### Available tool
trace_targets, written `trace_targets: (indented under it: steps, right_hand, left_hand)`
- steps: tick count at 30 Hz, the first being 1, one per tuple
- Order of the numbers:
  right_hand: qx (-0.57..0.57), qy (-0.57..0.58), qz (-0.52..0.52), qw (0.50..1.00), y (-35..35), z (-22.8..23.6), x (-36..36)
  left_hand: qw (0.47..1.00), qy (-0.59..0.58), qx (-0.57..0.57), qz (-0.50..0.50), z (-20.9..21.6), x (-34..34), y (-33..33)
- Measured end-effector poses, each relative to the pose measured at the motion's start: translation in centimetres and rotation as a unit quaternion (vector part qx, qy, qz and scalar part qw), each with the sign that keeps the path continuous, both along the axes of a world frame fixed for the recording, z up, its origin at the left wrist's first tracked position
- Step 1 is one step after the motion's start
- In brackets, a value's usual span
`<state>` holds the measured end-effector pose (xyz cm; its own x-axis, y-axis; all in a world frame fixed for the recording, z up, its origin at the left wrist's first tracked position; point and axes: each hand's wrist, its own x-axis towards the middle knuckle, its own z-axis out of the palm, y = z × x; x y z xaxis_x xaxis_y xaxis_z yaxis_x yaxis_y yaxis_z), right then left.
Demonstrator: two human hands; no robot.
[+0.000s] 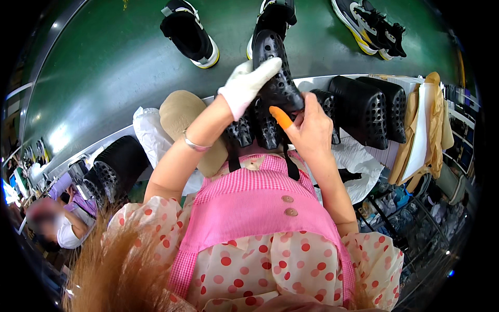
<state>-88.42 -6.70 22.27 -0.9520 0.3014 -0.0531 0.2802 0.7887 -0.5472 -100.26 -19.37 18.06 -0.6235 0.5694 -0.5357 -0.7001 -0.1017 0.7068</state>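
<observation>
My left hand [245,86], in a white glove, grips a black shoe insert [282,93] full of round holes, its thumb lying across the top. At the insert's lower end is my bare right hand [316,127], fingers bent around it and an orange cover on its thumb. The insert stands tilted, its far end overlapping a black sneaker [275,18] with a white sole. Below my hands, more black perforated inserts [267,130] line the table's near edge. Another black sneaker [189,34] is to the left, its sole white and yellow.
A sneaker pair [371,28] rests on the green table [114,57] at far right. Larger black inserts [361,112] and brown paper [435,125] are along the right edge. A tan padded piece [182,114] and black inserts [122,164] are on the left, near another person [73,229].
</observation>
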Motion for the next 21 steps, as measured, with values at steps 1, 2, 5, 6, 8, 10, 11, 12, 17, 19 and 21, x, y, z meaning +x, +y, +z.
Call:
trace_targets:
  steps: [1, 2, 5, 6, 8, 10, 11, 12, 17, 19, 21]
  right_hand:
    - [0.023, 0.005, -0.009, 1.0, 0.1, -0.6, 0.0]
    - [-0.035, 0.0, -0.009, 0.999, 0.3, -0.8, 0.1]
    - [-0.11, 0.022, -0.023, 0.993, 0.3, -1.5, 0.5]
    - [-0.116, 0.047, -0.034, 0.992, 0.3, -2.2, 0.8]
    - [-0.136, 0.047, -0.071, 0.987, 0.6, -2.5, 1.1]
    - [-0.186, 0.007, -0.134, 0.973, 1.8, -2.2, 1.3]
    - [-0.108, 0.002, -0.097, 0.989, 2.5, -1.6, 1.8]
    - [-0.152, 0.006, -0.085, 0.985, 2.6, -1.3, 2.1]
    - [-0.221, 0.027, -0.037, 0.974, 1.0, 0.3, 4.5]
    - [-0.239, 0.021, -0.055, 0.969, 1.2, 0.5, 5.6]
    - [-0.208, -0.019, -0.048, 0.977, 1.8, 1.2, 7.1]
  left_hand:
    - [0.998, -0.038, 0.026, 0.034, -0.1, 0.8, 0.6]
    - [0.996, -0.047, 0.056, 0.045, -0.5, 1.2, 0.8]
    - [0.993, -0.03, 0.095, 0.061, -1.3, 1.4, 0.9]
    - [0.993, -0.018, 0.099, 0.063, -1.3, 1.7, 0.8]
    - [0.992, 0.053, 0.049, 0.102, -0.3, 2.3, 1.2]
    - [0.98, 0.142, -0.03, 0.135, -0.1, 2.7, 1.0]
    - [0.985, 0.143, -0.02, 0.092, 0.2, 2.5, 0.3]
    - [0.988, 0.141, -0.035, 0.055, 0.5, 2.6, -0.2]
    - [0.979, 0.161, -0.017, -0.121, 1.2, 3.5, -0.2]
    - [0.967, 0.201, -0.034, -0.153, 1.4, 4.0, -0.3]
    - [0.952, 0.229, -0.057, -0.196, 0.7, 4.8, -0.6]
